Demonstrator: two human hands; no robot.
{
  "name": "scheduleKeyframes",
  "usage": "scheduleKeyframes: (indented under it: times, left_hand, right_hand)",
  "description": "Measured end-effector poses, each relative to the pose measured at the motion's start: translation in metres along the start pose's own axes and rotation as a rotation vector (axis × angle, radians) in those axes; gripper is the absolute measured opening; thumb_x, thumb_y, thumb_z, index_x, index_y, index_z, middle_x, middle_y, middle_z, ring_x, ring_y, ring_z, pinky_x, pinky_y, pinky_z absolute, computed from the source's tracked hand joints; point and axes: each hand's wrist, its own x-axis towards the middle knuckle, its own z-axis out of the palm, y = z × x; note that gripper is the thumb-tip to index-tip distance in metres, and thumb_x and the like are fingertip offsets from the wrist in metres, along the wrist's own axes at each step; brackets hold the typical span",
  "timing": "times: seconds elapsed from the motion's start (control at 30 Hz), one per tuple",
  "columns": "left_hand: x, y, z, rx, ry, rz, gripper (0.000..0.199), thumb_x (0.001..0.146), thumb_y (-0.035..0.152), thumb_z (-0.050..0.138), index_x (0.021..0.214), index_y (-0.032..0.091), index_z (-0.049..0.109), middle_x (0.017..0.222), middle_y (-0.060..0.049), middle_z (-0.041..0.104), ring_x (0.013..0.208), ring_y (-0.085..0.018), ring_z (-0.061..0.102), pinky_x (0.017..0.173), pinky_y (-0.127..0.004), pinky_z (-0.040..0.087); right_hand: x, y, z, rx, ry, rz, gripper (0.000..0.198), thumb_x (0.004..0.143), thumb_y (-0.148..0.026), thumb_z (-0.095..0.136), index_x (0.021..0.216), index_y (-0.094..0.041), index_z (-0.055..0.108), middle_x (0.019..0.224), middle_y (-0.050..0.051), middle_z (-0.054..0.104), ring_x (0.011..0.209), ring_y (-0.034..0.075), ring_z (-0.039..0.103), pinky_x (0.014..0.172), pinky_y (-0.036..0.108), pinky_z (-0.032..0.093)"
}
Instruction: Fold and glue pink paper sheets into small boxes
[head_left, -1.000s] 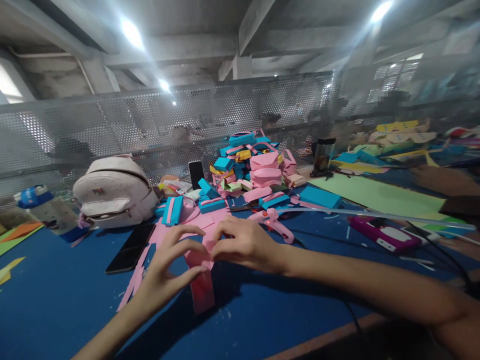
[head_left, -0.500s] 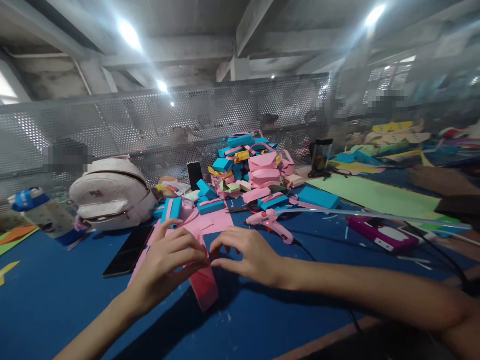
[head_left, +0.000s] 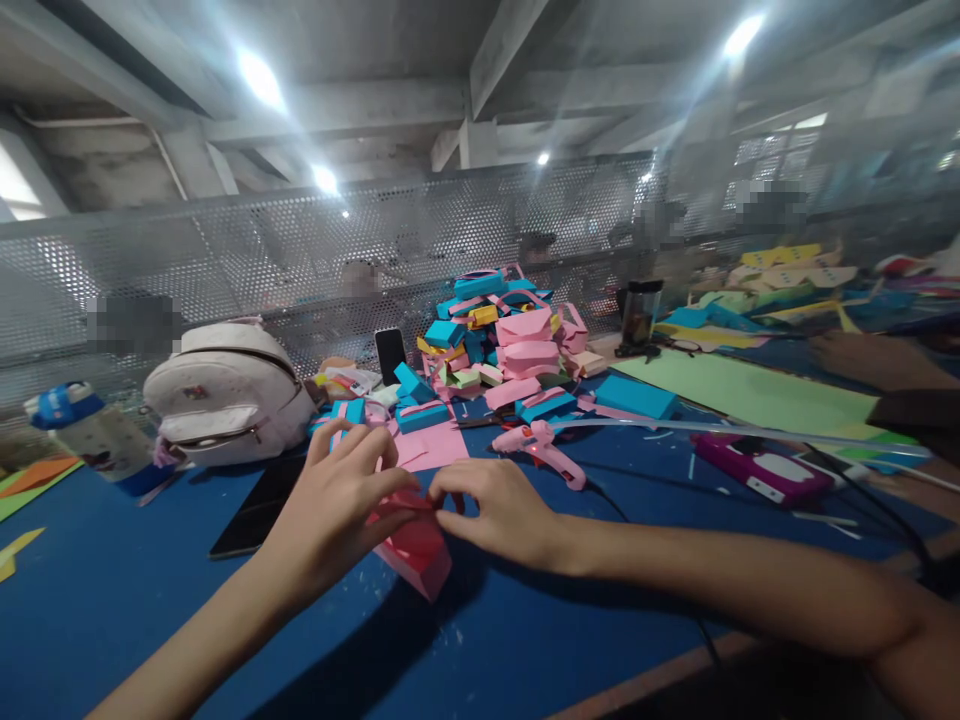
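Observation:
A small folded pink paper box (head_left: pixel 420 562) is at the near middle of the blue table, partly covered by my fingers. My left hand (head_left: pixel 341 490) closes on its upper left side, thumb along the top and fingers arched behind. From the right, my right hand (head_left: pixel 502 512) pinches the box's edge between thumb and bent fingers, close to the left fingertips. Beyond my hands, a flat pink sheet (head_left: pixel 431 447) lies on the table. Just past my right hand rests a pink glue gun (head_left: pixel 541 452) with a long clear glue stick in it.
A heap of blue, pink and yellow paper boxes (head_left: pixel 495 340) stands at the back. On the left are a dark phone (head_left: pixel 255 510), a white backpack (head_left: pixel 229 400) and a bottle (head_left: pixel 105 440). To the right lie a purple case (head_left: pixel 761 470), a green sheet (head_left: pixel 742 390) and another person's arm (head_left: pixel 885 362).
The long pink strip under my left hand now appears as a folded box turned toward the right. My left hand has shifted slightly right, and both hands have closed in on the paper.

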Motion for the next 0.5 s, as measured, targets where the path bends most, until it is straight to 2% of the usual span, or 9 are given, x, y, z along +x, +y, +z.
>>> scheduleKeyframes:
  times: [0.13,0.33,0.5]
  left_hand:
    - [0.0057,0.0021,-0.0059,-0.061,-0.012,-0.057,0.005,0.081,0.033,0.071,0.083,0.029,0.070,0.096,-0.002,0.060,0.093,-0.023,0.054,0.095,-0.046,0.026]
    - [0.0068,-0.0005,-0.0012,-0.204,-0.049,-0.103,0.009,0.084,0.033,0.067,0.077,0.029,0.070,0.073,0.005,0.068,0.081,-0.018,0.059,0.103,-0.046,0.020]
    - [0.0063,-0.0014,0.0022,-0.241,-0.035,-0.113,0.011,0.085,0.033,0.066,0.076,0.030,0.073,0.071,0.004,0.070,0.077,-0.018,0.059,0.103,-0.046,0.020]
  right_hand:
    - [0.0010,-0.0025,-0.0028,-0.018,-0.001,0.003,0.009,0.078,-0.011,0.065,0.082,-0.019,0.067,0.080,-0.001,0.069,0.070,0.012,0.059,0.064,0.022,0.039]
    - [0.0023,-0.0054,-0.0046,0.058,0.004,0.022,0.004,0.082,-0.021,0.068,0.086,-0.020,0.068,0.084,-0.002,0.070,0.070,0.012,0.059,0.065,0.022,0.039]
    - [0.0055,-0.0035,-0.0043,0.131,0.016,0.091,0.005,0.082,-0.016,0.066,0.080,-0.020,0.067,0.074,-0.004,0.067,0.066,0.011,0.057,0.061,0.021,0.037]
